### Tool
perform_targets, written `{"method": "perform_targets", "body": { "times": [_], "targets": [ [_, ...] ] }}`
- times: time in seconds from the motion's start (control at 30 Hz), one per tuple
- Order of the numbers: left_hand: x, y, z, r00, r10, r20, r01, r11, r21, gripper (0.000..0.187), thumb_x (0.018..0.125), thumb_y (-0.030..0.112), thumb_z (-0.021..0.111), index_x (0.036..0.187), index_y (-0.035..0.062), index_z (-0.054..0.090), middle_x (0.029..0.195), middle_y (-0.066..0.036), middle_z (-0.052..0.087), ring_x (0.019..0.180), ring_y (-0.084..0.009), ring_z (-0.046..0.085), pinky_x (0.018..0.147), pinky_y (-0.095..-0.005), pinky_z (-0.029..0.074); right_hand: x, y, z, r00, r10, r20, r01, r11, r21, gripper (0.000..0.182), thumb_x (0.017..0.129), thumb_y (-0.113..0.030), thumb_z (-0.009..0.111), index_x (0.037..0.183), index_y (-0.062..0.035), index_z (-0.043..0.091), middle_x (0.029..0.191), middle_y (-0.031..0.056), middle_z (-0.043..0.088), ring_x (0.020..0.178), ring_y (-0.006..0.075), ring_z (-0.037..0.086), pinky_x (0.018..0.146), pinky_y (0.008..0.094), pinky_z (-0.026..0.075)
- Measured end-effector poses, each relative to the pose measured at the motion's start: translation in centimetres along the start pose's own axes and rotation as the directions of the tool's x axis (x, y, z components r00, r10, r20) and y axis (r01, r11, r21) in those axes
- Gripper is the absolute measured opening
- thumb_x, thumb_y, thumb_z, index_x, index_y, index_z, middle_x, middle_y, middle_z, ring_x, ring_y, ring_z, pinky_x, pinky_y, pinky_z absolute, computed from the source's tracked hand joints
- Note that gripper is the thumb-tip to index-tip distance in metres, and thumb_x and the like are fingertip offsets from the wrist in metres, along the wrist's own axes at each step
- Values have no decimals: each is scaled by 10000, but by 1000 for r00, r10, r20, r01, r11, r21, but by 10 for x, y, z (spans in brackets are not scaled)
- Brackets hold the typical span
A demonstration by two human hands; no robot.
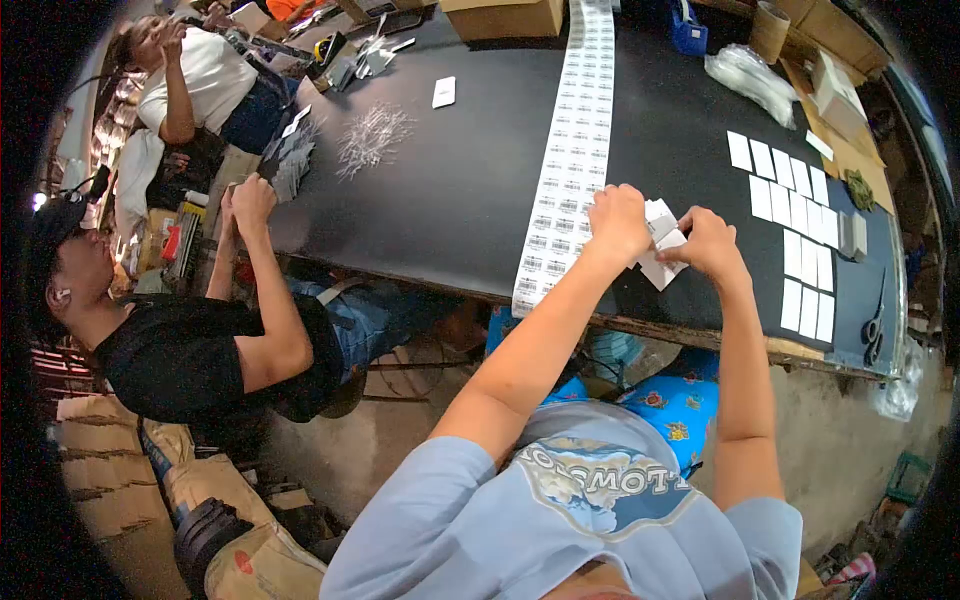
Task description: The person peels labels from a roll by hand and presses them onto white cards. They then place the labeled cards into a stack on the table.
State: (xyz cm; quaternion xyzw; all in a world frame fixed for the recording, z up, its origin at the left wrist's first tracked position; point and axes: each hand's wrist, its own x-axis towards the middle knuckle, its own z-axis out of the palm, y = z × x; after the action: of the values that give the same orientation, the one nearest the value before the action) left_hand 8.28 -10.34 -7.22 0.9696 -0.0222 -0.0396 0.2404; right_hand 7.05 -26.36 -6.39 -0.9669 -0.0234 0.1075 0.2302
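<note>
My left hand [620, 222] is closed, its fingers curled at the right edge of a long strip of printed barcode labels [575, 150]. Beside its thumb are small white cards [659, 217], which it appears to grip. My right hand [710, 243] pinches a white card [660, 274] from the other side, thumb and fingers bent over it. The cards overlap between the hands, so how many there are cannot be told. The label strip runs from the table's near edge to its far side.
Rows of white cards [797, 205] lie at right, near black scissors [874, 325] and a small stack [852, 236]. A plastic bag [752, 82], a blue tape dispenser [688, 35] and a cardboard box [503, 18] stand farther back. Left are thin white strings [373, 138] and two co-workers.
</note>
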Motion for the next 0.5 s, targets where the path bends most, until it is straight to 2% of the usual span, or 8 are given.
{"method": "perform_targets", "body": {
  "times": [0.1, 0.17, 0.23, 0.3, 0.37, 0.4, 0.43, 0.5],
  "targets": [
    [2, -1, 4, 1000, -22, 9, 22, 1000, 12, 587, 505, 247, 878, 953, -50, 642, 1017, -240, 633, 1039, -397, 586, 886, -445, 496, -11, 1, 2, 1000, 29, -4, -29, 999, 21, 523, 491, -351, 887, 883, -90, 659, 962, 114, 666, 981, 321, 609, 832, 462, 424],
    [9, -9, 3, 970, 31, 239, -36, 999, 17, 600, 569, 220, 843, 1051, -34, 593, 1111, -221, 564, 1083, -385, 541, 919, -434, 478, -21, 0, 10, 992, -7, -128, 2, 999, -39, 551, 517, -372, 876, 924, -82, 645, 979, 126, 648, 990, 324, 598, 832, 464, 426],
    [11, -12, 1, 941, 87, 327, -94, 996, 7, 600, 569, 211, 842, 1081, 13, 602, 1145, -213, 549, 1116, -389, 514, 927, -437, 471, -33, -3, 14, 987, -5, -159, 7, 1000, 7, 564, 533, -358, 873, 954, -75, 626, 994, 128, 640, 989, 328, 595, 832, 463, 418],
    [3, -9, 1, 943, 139, 302, -144, 990, -9, 549, 581, 165, 830, 1064, 36, 603, 1173, -217, 524, 1145, -394, 481, 924, -442, 469, -40, -2, 13, 989, 27, -143, -19, 998, 54, 554, 545, -348, 870, 948, -68, 613, 1002, 135, 634, 981, 326, 596, 832, 464, 411],
    [-8, -3, -6, 956, 171, 239, -114, 966, -234, 496, 589, 111, 813, 1018, 9, 586, 1115, -232, 568, 1087, -385, 539, 887, -438, 481, -45, -1, 13, 988, 40, -151, -32, 998, 57, 531, 558, -318, 867, 934, -59, 596, 986, 136, 626, 969, 327, 596, 825, 463, 413],
    [-16, 4, -16, 956, 169, 240, -84, 941, -327, 445, 604, 73, 793, 977, -5, 564, 1028, -242, 616, 1002, -365, 605, 839, -418, 494, -45, 2, 17, 982, 22, -189, 5, 990, 142, 525, 564, -297, 864, 934, -53, 583, 973, 137, 623, 965, 331, 595, 820, 456, 421],
    [-15, 4, -15, 954, 177, 243, -89, 939, -331, 445, 604, 73, 793, 977, -5, 564, 1028, -242, 616, 1002, -365, 605, 839, -418, 494, -45, 5, 21, 973, 5, -230, 47, 974, 223, 519, 571, -277, 862, 933, -47, 570, 959, 138, 621, 961, 336, 594, 814, 449, 428],
    [-15, 2, -14, 953, 191, 233, -85, 912, -402, 517, 584, 114, 824, 1013, 11, 556, 988, -175, 645, 960, -300, 622, 828, -366, 489, -47, 9, 26, 964, 3, -265, 80, 950, 302, 497, 588, -224, 851, 931, -35, 545, 927, 131, 604, 923, 328, 592, 804, 429, 450]
  ]
}}
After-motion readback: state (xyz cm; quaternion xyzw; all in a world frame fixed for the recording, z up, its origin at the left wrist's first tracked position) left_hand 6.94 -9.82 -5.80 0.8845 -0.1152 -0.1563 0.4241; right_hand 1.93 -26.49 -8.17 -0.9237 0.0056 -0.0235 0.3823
